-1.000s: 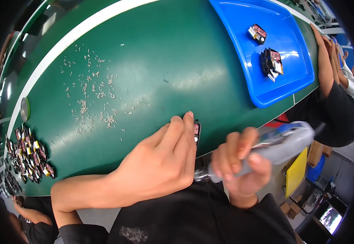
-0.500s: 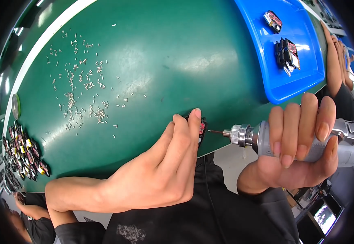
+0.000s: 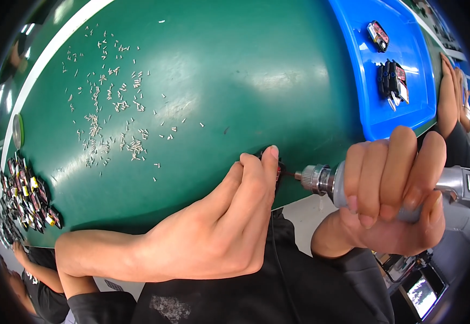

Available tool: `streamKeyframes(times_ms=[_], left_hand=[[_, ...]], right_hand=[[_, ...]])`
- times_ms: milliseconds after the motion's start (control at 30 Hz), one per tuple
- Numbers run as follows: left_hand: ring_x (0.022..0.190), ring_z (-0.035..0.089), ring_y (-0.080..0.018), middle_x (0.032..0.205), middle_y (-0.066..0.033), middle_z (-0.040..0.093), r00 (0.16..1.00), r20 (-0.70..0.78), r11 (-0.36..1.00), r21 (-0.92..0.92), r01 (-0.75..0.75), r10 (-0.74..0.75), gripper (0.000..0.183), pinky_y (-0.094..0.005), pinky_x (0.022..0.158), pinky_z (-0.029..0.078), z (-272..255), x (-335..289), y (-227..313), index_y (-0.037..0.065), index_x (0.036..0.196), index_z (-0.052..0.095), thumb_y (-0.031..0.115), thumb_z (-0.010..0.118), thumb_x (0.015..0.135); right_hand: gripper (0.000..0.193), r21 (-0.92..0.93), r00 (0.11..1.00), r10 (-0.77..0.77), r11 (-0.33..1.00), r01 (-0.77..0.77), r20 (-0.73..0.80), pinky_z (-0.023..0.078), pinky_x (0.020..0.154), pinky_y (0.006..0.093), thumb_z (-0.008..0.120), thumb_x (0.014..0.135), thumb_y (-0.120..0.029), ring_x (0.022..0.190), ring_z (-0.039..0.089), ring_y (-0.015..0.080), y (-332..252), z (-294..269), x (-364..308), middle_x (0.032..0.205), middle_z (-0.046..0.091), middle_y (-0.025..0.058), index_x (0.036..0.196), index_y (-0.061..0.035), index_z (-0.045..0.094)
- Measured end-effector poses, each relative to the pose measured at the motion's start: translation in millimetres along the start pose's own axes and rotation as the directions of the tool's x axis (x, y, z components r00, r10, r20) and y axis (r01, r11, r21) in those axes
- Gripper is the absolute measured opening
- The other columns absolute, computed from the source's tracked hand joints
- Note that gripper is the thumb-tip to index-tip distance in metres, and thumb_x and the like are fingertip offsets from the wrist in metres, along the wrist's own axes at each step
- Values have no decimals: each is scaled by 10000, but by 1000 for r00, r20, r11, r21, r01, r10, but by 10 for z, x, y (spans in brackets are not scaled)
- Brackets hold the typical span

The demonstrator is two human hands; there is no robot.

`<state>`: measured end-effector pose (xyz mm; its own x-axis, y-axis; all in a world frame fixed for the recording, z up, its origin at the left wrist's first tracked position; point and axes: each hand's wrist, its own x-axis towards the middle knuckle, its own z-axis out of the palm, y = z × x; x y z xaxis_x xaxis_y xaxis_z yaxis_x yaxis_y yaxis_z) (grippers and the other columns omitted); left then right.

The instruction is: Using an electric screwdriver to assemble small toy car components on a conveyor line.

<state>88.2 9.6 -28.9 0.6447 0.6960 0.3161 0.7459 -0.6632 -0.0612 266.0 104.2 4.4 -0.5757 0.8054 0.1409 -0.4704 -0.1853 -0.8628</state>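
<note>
My left hand (image 3: 221, 221) is closed on a small black electronic unit (image 3: 280, 168) with a bit of red board showing, at the table's near edge. Most of that unit is hidden behind my fingers. Wrapped around a grey electric screwdriver (image 3: 317, 179), my right hand (image 3: 394, 186) keeps it roughly level, bit pointing left. The bit's tip is at the unit's right side; whether it sits in a screw is too small to tell.
Many loose small screws (image 3: 95, 124) lie scattered over the green table (image 3: 235, 97). A pile of similar units (image 3: 29, 197) is at the left edge, beside a round green-rimmed dish (image 3: 18, 131). The blue tray (image 3: 370, 116) at right holds several units (image 3: 393, 83). Other people sit at both sides.
My right hand has brought the screwdriver left, closing the gap between its bit and the unit. My left hand keeps its hold, and the whole view has shifted slightly.
</note>
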Motion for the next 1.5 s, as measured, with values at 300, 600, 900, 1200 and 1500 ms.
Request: streamKeyframes(times_ms=[300, 600, 900, 1200, 1500], left_hand=[[843, 595, -294, 999, -257, 661, 999, 5, 999, 10, 33, -33, 247, -340, 770, 536, 5, -30, 24, -123, 749, 650, 82, 618, 616], [862, 541, -290, 817, -159, 628, 999, 21, 996, -82, 34, -33, 327, -338, 779, 428, -115, -255, 54, -57, 740, 666, 242, 552, 674], [1033, 566, -328, 1189, -173, 586, 377, -208, 324, 248, 913, -903, 390, -393, 876, 477, -1132, -2084, -370, -37, 1159, 561, -29, 583, 770], [1067, 552, -342, 1141, -160, 603, 342, -340, 253, 281, 926, -876, 288, -411, 897, 454, -1104, -2284, -635, -13, 1111, 606, 24, 618, 825], [875, 598, -300, 972, -112, 607, 641, -199, 662, -55, 748, -741, 217, -379, 725, 498, -446, -1211, -1033, -5, 965, 625, -27, 678, 755]], right_hand=[[221, -270, 987, 61, 963, -18, 150, 394, 497, 230, 538, 913, -213, 447, 414, 88, -40, 152, 105, 629, 445, 13, 781, -103, 398], [196, 200, 937, -166, 974, 107, 307, 363, 365, 195, 645, 781, -51, 371, 454, 91, 170, 2, 197, 501, 457, 4, 720, -70, 460], [191, 382, 982, -95, 924, 26, 163, 332, 422, 217, 595, 823, -52, 390, 340, 74, 416, 64, -93, 593, 372, 13, 800, -57, 406], [125, 530, 990, 100, 848, -30, -104, 351, 468, 270, 517, 845, -66, 448, 347, 112, 613, 233, -196, 616, 352, 27, 847, -49, 393], [79, 579, 990, 84, 815, -4, -111, 372, 518, 296, 483, 851, -86, 466, 378, 123, 661, 219, -202, 632, 376, 30, 868, -47, 417]])
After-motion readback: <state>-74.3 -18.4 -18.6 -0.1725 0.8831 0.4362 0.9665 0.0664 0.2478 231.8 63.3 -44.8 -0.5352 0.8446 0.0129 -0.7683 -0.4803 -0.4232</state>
